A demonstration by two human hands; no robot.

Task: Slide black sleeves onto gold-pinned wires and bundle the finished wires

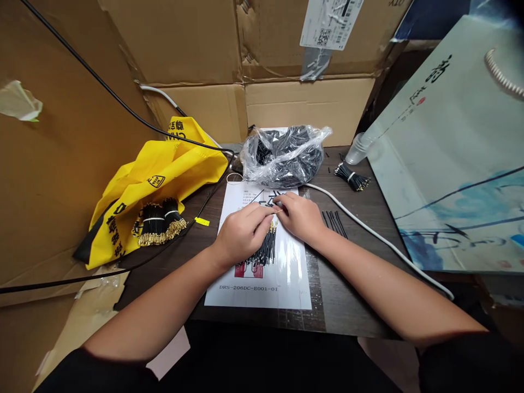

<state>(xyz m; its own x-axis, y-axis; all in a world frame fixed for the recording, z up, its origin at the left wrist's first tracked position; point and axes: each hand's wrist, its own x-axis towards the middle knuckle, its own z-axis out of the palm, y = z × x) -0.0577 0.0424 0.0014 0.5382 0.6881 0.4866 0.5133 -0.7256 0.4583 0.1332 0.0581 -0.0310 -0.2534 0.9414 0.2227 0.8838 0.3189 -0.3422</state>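
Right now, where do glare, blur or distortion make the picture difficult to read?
Head view: glare streaks the clear plastic bag and the printed sheet; the top right corner looks blurred; wide-angle distortion stretches the edges; the thin piece between the hands is too small to judge.

Far wall (286, 103): upright brown cardboard with creased seams, carrying a white printed label (331, 22) high to the right of centre, grey tape (315, 64) below it
Left wall (61, 164): plain brown cardboard, a pale torn scrap (20, 102) stuck high on it
Desk (180, 297): dark wood-grain top, reaching to the far cardboard
Right side: large pale paper bag (462, 142) with brush-style lettering, blue painted shapes and a rope handle
Light: pale, glinting off the grey tape
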